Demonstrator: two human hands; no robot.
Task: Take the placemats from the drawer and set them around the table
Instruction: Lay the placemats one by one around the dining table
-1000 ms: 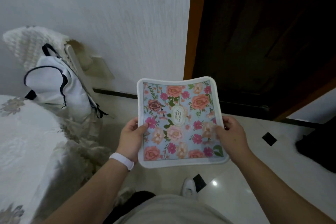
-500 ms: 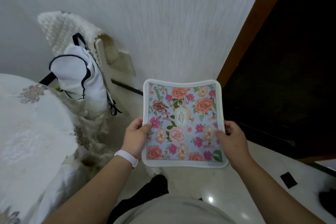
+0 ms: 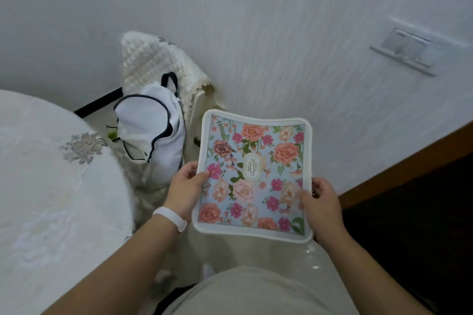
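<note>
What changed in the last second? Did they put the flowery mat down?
No. The person turned left toward the table: the dark doorway slid to the right edge, the chair with the white bag toward the middle. The left hand and right hand still hold the floral placemat by its sides.

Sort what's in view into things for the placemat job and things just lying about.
For the job: floral placemat, gripped at its sides by left hand and right hand; table with white cloth.
Lying about: white bag; chair with quilted cover; wall switch.
</note>
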